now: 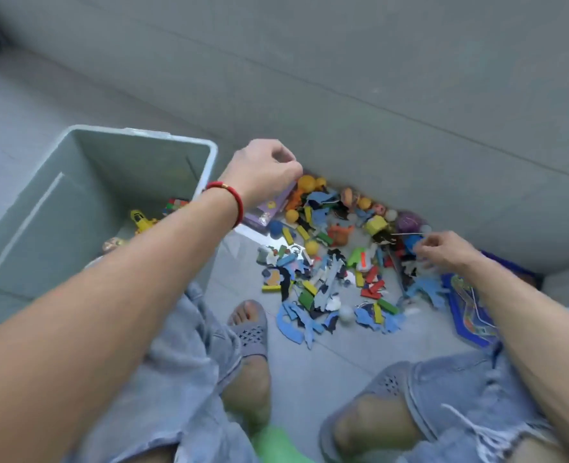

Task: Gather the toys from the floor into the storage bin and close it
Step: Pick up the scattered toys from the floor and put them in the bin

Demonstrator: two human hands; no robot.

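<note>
Both hands (266,172) over jagged foam scraps (323,289) beside smooth rectangular bin (136,135)

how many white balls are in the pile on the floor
2 that I can make out: one white ball at the near edge of the pile, and one at the far side against the wall. Others may be buried under the pieces.

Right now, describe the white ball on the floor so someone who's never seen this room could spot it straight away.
Start at the pile of toys heaped against the grey wall, to the right of the open storage bin. Go to the pile's near edge, just right of the foot in the grey sandal. There the white ball lies among flat blue foam scraps; the other balls near it in the pile are orange or yellow and sit farther back.
</note>
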